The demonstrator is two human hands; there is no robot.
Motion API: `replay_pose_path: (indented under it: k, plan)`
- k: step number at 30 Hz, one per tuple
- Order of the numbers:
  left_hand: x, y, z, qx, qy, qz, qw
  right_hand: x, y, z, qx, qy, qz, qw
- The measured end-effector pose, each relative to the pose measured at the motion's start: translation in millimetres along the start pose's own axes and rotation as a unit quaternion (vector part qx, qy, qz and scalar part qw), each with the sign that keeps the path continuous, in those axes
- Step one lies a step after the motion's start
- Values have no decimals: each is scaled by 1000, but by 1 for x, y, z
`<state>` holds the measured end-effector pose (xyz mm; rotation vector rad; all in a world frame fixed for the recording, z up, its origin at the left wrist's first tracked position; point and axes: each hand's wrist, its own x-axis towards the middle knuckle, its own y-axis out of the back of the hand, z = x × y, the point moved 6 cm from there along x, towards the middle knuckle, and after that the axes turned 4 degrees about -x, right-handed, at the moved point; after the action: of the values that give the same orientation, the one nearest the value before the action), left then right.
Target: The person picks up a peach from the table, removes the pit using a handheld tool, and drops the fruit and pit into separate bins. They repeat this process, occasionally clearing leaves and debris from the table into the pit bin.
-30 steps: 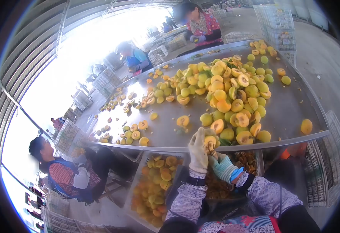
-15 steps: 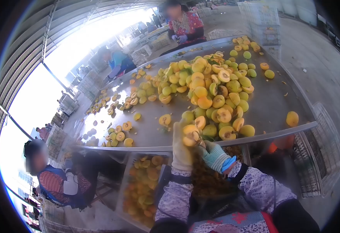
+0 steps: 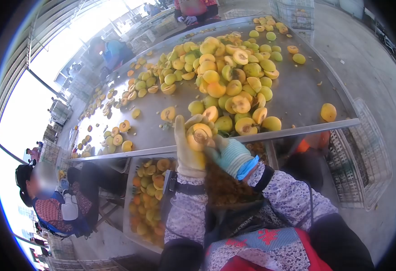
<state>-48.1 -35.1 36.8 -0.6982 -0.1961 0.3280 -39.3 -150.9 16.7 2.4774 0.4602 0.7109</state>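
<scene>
My left hand, in a cream glove, holds a halved yellow peach, its cut face turned up toward me and a brownish hollow or stone in its middle. My right hand, in a teal-and-white striped glove, is closed against the right side of that peach. Whatever its fingers grip is hidden. Just beyond both hands, a heap of yellow and green peaches, many halved, lies on the metal table.
Below the table edge stand a crate of peach halves and a bin of brownish bits. White plastic crates are at the right. A co-worker sits at the left; others are across the table.
The view has shifted, so the table and heap appear further left and higher. My left hand has turned the peach's cut face more toward me. The right hand stays against it.
</scene>
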Motion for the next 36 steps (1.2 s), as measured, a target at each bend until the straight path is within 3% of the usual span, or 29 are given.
replay_pose_path:
  k: [2,4,8,10,11,13,14,15,16,22,24,25,27,28,29,30,31,33,34,35,36]
  plan:
    - [1,6,-4,-12,-1,18,1000,-1,-1,2,-2,-3,-7,1000]
    - [1,6,2,120,-56,-47,990,-1,-6,5,-4,8,-26,1000]
    - [1,10,3,142,-21,-61,988,-6,-4,4,9,11,-29,999]
    - [4,14,4,274,-55,-76,957,-8,-6,8,1,-39,-81,996]
    - [-1,9,8,275,-57,-79,956,-13,-8,9,2,-37,-77,996]
    - [-6,-3,8,190,77,-39,978,-15,-14,15,24,-15,-43,999]
    - [-6,-3,7,182,72,-3,981,-16,-27,27,22,-32,-45,998]
    - [-4,1,5,223,-27,27,974,-18,-27,21,89,-56,-26,994]
    - [-8,-2,1,139,25,78,987,-19,-38,30,92,-81,-61,991]
    - [-19,-16,8,189,61,16,980,-28,-14,11,75,-51,-93,992]
    - [-20,-18,6,251,110,-5,962,-35,-46,45,247,-6,-9,969]
    - [-20,-20,7,251,110,-6,962,-34,-39,38,247,-6,-9,969]
    - [-20,-29,12,177,61,-41,982,-37,-33,29,221,-118,-91,964]
    - [-17,-26,2,175,61,-42,982,-35,-23,16,219,-118,-90,964]
    - [-16,-29,12,297,-215,-59,929,-34,-15,6,360,-157,-77,916]
    - [-35,-40,16,391,-470,-70,788,-33,-12,2,493,-193,-60,846]
    - [-25,-25,-2,161,-189,5,969,-34,-15,10,493,-192,-58,847]
    - [-32,-32,3,160,-160,26,974,-34,-26,20,318,-97,-100,938]
    - [-34,-29,3,157,-129,52,978,-32,-17,13,320,-99,-99,937]
    - [-32,-26,7,156,-128,53,978,-32,-10,5,269,-166,-197,928]
    - [-27,-25,6,172,-46,16,984,-37,-5,2,212,-230,-291,904]
